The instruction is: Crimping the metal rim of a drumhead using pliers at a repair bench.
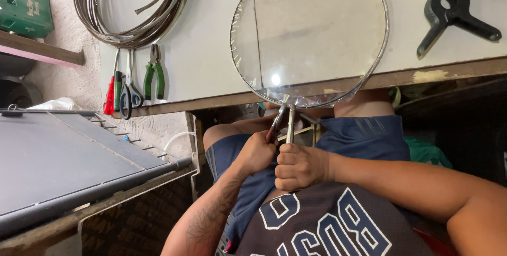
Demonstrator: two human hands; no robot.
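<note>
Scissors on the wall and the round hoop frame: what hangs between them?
In the head view, green-handled pliers hang between the scissors and the round hoop frame; past them is bare white board.

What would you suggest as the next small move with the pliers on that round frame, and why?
Probably a gentle squeeze and slight twist at the same spot. The left hand and right hand both grip pliers whose tips meet the bottom of the metal hoop, where the clear film looks puckered and loose at the rim. Whether the tips actually pinch the rim is unclear.

bench: white top | on it: coiled strip, scissors, green pliers, blk clamp
</note>
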